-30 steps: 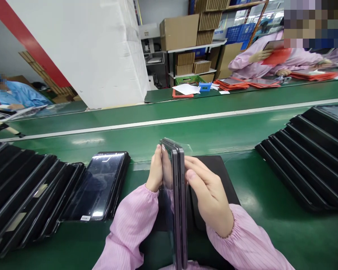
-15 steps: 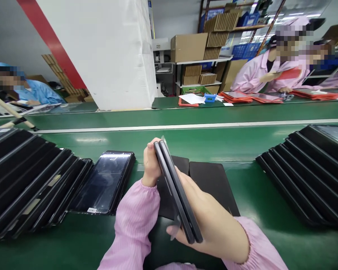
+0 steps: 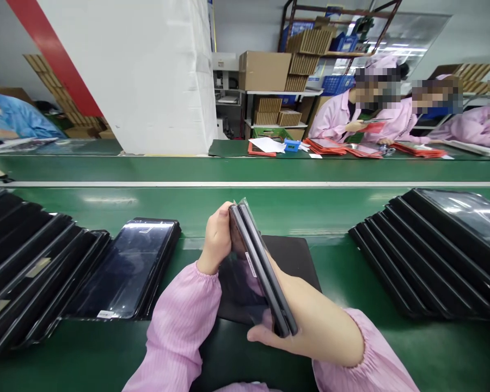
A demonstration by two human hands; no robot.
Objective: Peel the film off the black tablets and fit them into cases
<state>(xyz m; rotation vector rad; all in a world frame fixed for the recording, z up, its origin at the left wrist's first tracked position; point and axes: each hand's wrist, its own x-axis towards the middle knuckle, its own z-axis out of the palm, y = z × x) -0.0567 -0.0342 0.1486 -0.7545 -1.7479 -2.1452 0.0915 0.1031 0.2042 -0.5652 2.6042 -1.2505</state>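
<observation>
My left sleeve and right sleeve are pink, with thin ribs, and end in gathered elastic cuffs. My left hand and right hand are bare.

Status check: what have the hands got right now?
Left hand and right hand gripping two dark tablets, tilted, pressed together. Black mat beneath. Tablet rows both sides.

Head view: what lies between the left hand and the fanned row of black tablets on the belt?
In the head view, a glossy dark-screened tablet with black edges lies screen-up there, beside the left hand on the green conveyor belt.

Bright light, edges somewhat warped
</observation>
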